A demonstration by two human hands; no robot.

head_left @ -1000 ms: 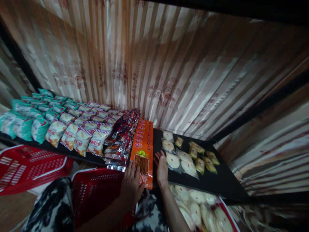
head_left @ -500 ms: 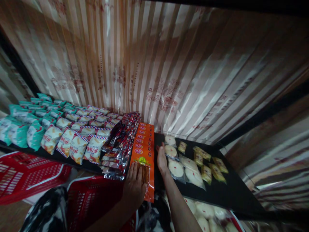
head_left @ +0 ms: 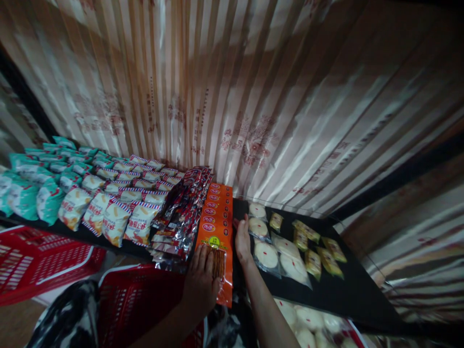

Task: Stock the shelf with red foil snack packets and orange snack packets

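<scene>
My left hand (head_left: 203, 274) lies flat, fingers stretched out, on the front packet in a row of overlapping orange snack packets (head_left: 213, 212). Through a clear window in that front packet, brown sticks show. My right hand (head_left: 242, 244) stands on edge just right of the row, fingers straight and holding nothing; whether it touches the packets I cannot tell. Left of the orange row are dark red and silver snack packets (head_left: 181, 217) in an overlapping stack. To the right of my right hand lie round white cakes (head_left: 266, 254) in clear wrappers.
Small yellow packets (head_left: 312, 263) lie farther right on the black shelf (head_left: 348, 295). White-and-red snack bags (head_left: 141, 222) and teal bags (head_left: 50, 200) stand in rows at left. Red baskets (head_left: 141, 299) sit below the front edge. A printed curtain (head_left: 232, 96) hangs behind.
The view has shifted slightly. Both hands keep nearly the same places, the left on the front orange packet and the right beside the row.
</scene>
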